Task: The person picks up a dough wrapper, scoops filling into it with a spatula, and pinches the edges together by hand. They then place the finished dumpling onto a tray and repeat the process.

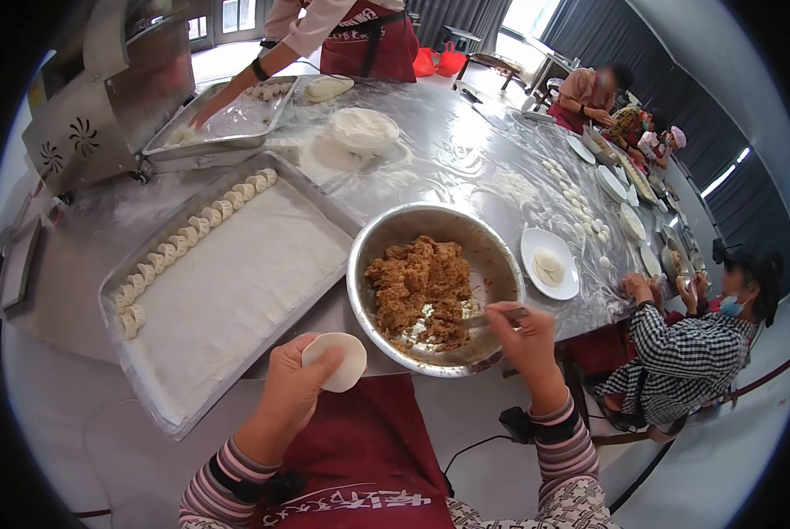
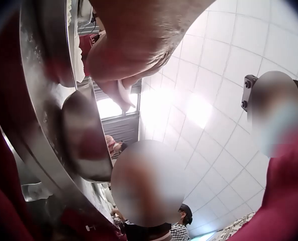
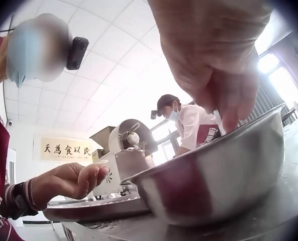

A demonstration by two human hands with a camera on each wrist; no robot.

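In the head view my left hand [image 1: 282,392] holds a round, pale dumpling wrapper [image 1: 349,368], its thumb lying over it. This is just in front of a steel bowl [image 1: 499,269]. Brown minced filling [image 1: 419,280] is heaped inside the bowl, mostly on its left side. My right hand [image 1: 527,346], over the bowl's right rim, grips the handle of a metal utensil [image 1: 476,321] whose far end reaches the filling. From the right wrist view, the right hand [image 3: 214,60] points down into the bowl [image 3: 214,186], whose wall hides the utensil's lower end.
Left of the bowl is a lined tray [image 1: 227,282] with a row of pleated dumplings [image 1: 183,238] along its far side. A white plate [image 1: 566,284] with wrappers stands on the right. Beyond are a flour bowl [image 1: 363,130], a steel machine [image 1: 104,115] and other people.
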